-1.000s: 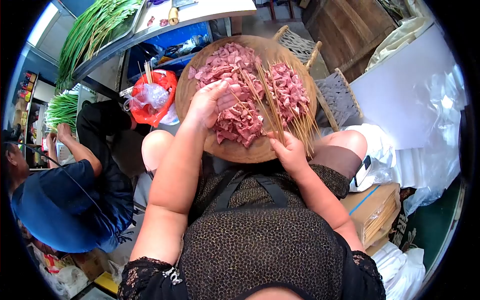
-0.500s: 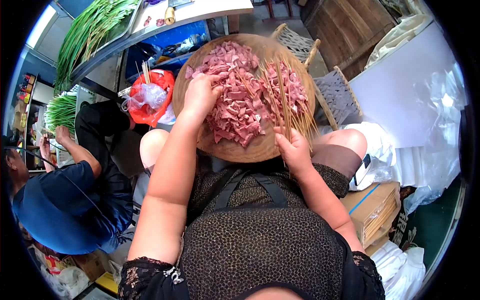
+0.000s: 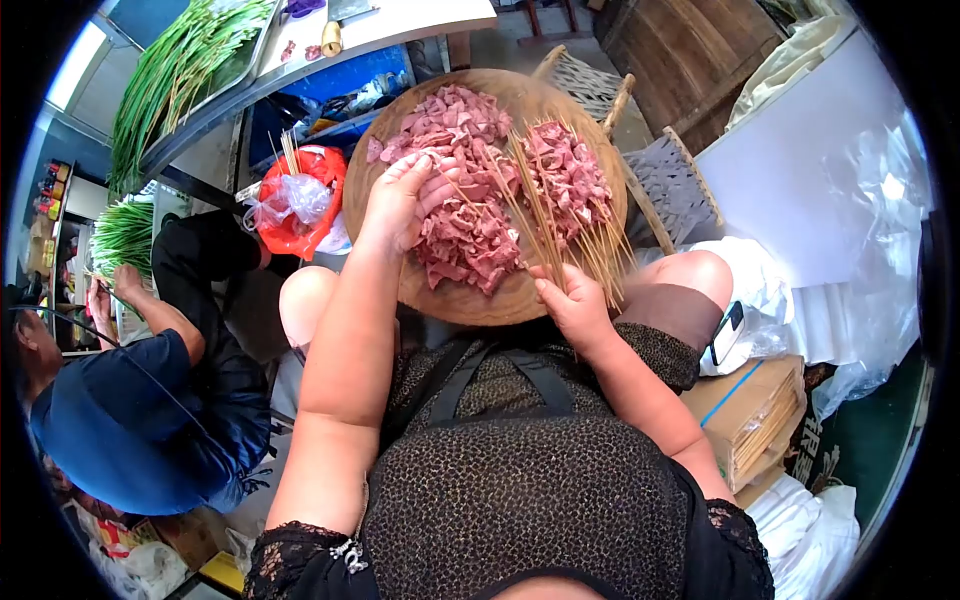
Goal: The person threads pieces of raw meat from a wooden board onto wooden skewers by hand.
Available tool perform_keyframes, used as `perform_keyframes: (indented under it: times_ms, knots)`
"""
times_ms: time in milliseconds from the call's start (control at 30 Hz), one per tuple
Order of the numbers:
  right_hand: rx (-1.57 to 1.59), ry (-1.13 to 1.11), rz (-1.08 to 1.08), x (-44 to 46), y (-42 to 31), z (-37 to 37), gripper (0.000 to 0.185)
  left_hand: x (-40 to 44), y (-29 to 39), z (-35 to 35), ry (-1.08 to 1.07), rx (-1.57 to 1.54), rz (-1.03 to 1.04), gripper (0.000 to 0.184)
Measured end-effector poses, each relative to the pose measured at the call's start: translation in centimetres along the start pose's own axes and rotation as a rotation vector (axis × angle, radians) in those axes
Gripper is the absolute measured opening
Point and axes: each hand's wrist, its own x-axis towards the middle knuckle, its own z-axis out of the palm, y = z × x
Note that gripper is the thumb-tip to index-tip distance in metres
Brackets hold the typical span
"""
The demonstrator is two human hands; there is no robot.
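Note:
A round wooden board (image 3: 455,308) over my lap bears a heap of sliced raw meat (image 3: 465,255) at its left and middle. Skewered meat (image 3: 565,170) lies on the right side, its bare stick ends pointing toward me. My right hand (image 3: 575,305) is closed around a bunch of thin wooden skewers (image 3: 535,225) that fan out over the meat. My left hand (image 3: 408,195) is raised over the left part of the heap, thumb and index finger pinched together; whatever is between them is too small to make out.
Left of the board is a red bag (image 3: 318,230) with sticks and clear plastic. A table (image 3: 420,20) with green stalks (image 3: 180,90) stands at the upper left. A co-worker in blue (image 3: 130,410) sits at the left. A woven chair (image 3: 675,190) stands beyond the board.
My left hand went down to the meat heap and has lifted off it again, turned palm toward the skewers. My right hand shifted slightly, and its skewers now slant to the left.

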Motion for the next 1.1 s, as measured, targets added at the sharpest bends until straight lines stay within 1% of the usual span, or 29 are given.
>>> perform_keyframes:
  times_ms: [67,133,267,333,367,433,667,767,833,933,1000,1100]
  knots:
    - [-0.035,0.02,-0.062,0.2,0.2,0.0,0.023,-0.2,0.0,0.3,0.004,-0.004,-0.002,0.021]
    - [-0.029,0.025,-0.045,0.0,0.0,0.1,0.022,-0.2,-0.1,0.2,-0.03,-0.054,-0.014,0.021]
    - [-0.037,0.036,-0.002,-0.1,-0.1,0.1,0.022,-0.4,0.1,0.4,-0.07,-0.058,-0.022,0.021]
    - [-0.038,0.035,-0.018,-0.1,0.0,-0.1,0.021,-0.3,0.0,0.5,-0.081,-0.064,-0.002,0.022]
    - [-0.041,0.029,-0.035,-0.1,0.1,-0.1,0.021,-0.3,0.0,0.5,-0.081,-0.064,-0.005,0.022]
    - [-0.023,0.029,-0.035,-0.2,0.1,-0.1,0.021,-0.2,0.2,0.7,0.0,-0.083,0.027,0.023]
    - [-0.042,0.033,-0.071,0.0,0.5,-0.3,0.021,-0.5,0.2,0.9,-0.023,-0.13,-0.025,0.023]
    - [-0.032,0.017,-0.052,-0.1,0.4,-0.2,0.021,-0.5,0.1,1.0,-0.036,-0.113,-0.039,0.022]
    - [-0.048,0.026,-0.068,-0.1,0.4,-0.2,0.021,-0.5,-0.1,1.0,-0.067,-0.066,-0.007,0.02]
    - [-0.052,0.052,-0.089,0.1,0.2,-0.1,0.021,-0.3,-0.2,1.0,-0.058,-0.004,0.037,0.018]
    - [-0.039,0.073,-0.092,0.2,0.2,-0.1,0.021,-0.4,-0.2,1.1,-0.052,-0.012,0.04,0.018]
    - [-0.055,0.044,-0.099,0.2,0.2,-0.2,0.022,-0.5,0.0,1.4,-0.047,-0.022,0.039,0.02]
